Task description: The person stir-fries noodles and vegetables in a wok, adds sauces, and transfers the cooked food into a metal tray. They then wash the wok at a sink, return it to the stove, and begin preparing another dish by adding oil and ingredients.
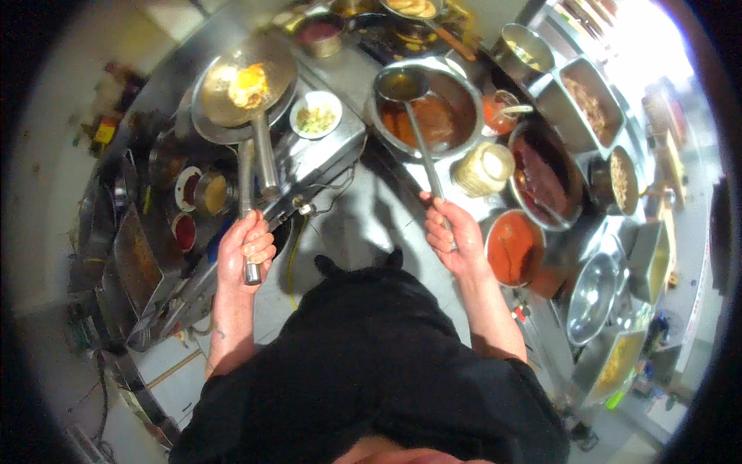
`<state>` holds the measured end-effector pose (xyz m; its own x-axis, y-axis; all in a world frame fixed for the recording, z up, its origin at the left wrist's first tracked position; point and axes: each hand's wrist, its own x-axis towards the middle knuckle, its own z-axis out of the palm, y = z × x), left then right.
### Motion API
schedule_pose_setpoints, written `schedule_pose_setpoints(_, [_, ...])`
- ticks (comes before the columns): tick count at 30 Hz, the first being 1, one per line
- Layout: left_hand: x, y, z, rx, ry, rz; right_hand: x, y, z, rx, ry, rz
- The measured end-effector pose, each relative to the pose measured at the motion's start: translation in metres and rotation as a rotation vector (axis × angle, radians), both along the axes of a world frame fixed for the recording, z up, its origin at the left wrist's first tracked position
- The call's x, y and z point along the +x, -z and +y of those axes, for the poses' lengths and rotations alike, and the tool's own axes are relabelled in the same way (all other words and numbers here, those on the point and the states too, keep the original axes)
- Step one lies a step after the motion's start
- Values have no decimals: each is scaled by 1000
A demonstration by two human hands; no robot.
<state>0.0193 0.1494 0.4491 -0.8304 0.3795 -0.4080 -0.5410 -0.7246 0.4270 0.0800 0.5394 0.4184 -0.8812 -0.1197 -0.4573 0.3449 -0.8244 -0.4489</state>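
Observation:
My left hand (pixel 249 246) is closed around the metal handle of a pan, the lower of two stacked pans. In the upper frying pan (pixel 217 95), whose own handle (pixel 265 156) points towards me beside my grip, lies a fried egg (pixel 249 87). A small white bowl (pixel 316 115) of chopped pale green food stands right of the pans. My right hand (pixel 455 232) grips the long handle of a metal ladle (pixel 403 85). The ladle's bowl holds dark liquid and is over a large steel pot (pixel 475 124) of reddish-brown sauce.
Right of the pot stand a stack of round pale items (pixel 484 168), a container of orange-red sauce (pixel 516 248), an oval pan of dark red liquid (pixel 545 174) and steel food trays (pixel 594 104). Small bowls (pixel 184 232) and a long tray (pixel 136 261) are at left.

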Motion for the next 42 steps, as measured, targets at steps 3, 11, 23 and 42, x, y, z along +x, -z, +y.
schedule_pose_setpoints(3, [0,-10,-13,-38,-46,2,-8,-9,-14,35,13,-52])
schedule_pose_setpoints(11, [5,-4,-66,13,-133,28,-31,-11,-36,52,-52,2])
schedule_pose_setpoints(23, [18,-1,-124,25,-283,-20,-80,-25,-112,68,-263,14])
schedule_pose_setpoints(42, [19,6,-145,24,-347,39,-136,52,-168,1628,-321,649])
